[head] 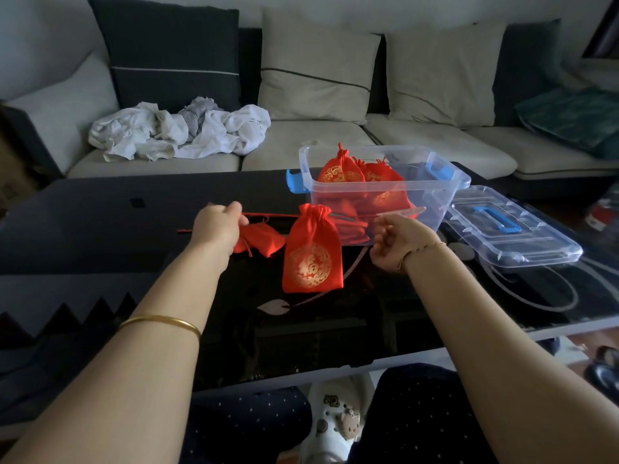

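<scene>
A red drawstring pouch (312, 252) with a gold emblem stands on the black glass table (100, 229), its mouth cinched. A red drawstring (278, 215) runs taut from its neck out to both sides. My left hand (219, 224) pinches the left end of the string. My right hand (395, 239) pinches the right end, fingers curled. A second red pouch (259, 239) lies flat just behind my left hand. A clear plastic bin (432, 195) with blue latches holds several more red pouches (341, 170).
The bin's clear lid (512, 226) with a blue handle lies on the table to the right. A sofa with cushions and a heap of white cloth (177, 132) stands behind the table. Shoes (603, 363) sit on the floor at right.
</scene>
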Demonstrator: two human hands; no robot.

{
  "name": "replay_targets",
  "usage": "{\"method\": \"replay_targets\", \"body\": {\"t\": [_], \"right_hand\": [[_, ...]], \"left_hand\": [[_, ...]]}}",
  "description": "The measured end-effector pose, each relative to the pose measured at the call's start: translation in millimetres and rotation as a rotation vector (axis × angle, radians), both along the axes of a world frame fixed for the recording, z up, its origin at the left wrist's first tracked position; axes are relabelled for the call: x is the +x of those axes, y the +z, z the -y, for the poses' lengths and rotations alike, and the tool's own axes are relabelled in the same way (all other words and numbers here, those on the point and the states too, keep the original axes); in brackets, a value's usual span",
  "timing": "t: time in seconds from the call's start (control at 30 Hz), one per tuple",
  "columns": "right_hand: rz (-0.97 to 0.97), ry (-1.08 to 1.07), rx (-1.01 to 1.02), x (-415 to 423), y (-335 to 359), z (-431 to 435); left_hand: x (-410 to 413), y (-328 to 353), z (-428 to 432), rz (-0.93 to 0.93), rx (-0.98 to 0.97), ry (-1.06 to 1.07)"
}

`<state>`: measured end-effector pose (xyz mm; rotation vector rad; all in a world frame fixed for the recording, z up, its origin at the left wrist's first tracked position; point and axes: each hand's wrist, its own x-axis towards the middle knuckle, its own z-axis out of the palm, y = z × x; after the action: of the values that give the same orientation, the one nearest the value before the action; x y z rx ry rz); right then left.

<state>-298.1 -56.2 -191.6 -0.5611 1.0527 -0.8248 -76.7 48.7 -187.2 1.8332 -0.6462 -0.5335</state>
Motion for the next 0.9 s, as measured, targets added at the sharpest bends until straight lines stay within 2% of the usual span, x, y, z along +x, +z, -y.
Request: {"method": "replay_targets", "body": {"t": [0.07, 0.1, 0.17, 0.23, 0.3, 0.37, 0.6, 0.7, 0.8, 0.9], "right_hand": [[0.028, -0.106, 0.064, -3, -2, 2], [0.035, -0.129, 0.076, -4, -2, 1], [0.042, -0.149, 0.062, -2, -2, 1], [-0.011, -0.147, -0.019, 1, 0, 1], [-0.075, -0.164, -0.177, 3, 6, -1], [-0.116, -0.173, -0.379, 7, 14, -5], [-0.311, -0.068, -1.009, 32, 49, -41], [-0.376, 0.006, -1.122, 40, 54, -49], [-0.384, 0.067, -1.202, 45, 55, -53], [-0.374, 0.091, -1.18, 48, 54, -52]], "left_hand": [[-1, 7, -2, -0.475, -0.069, 0.048], [-1, 8, -2, -0.602, -0.094, 0.052], [-5, 13, -2, -0.716, -0.172, 0.038], [-12, 21, -2, -0.77, -0.333, -0.021], [-19, 30, -4, -0.762, -0.479, -0.162], [-27, 38, -5, -0.715, -0.54, -0.312], [-47, 47, -3, -0.417, -0.441, -0.571], [-53, 46, -5, -0.277, -0.378, -0.593], [-56, 46, -5, -0.219, -0.348, -0.598], [-56, 45, -3, -0.181, -0.334, -0.587]]}}
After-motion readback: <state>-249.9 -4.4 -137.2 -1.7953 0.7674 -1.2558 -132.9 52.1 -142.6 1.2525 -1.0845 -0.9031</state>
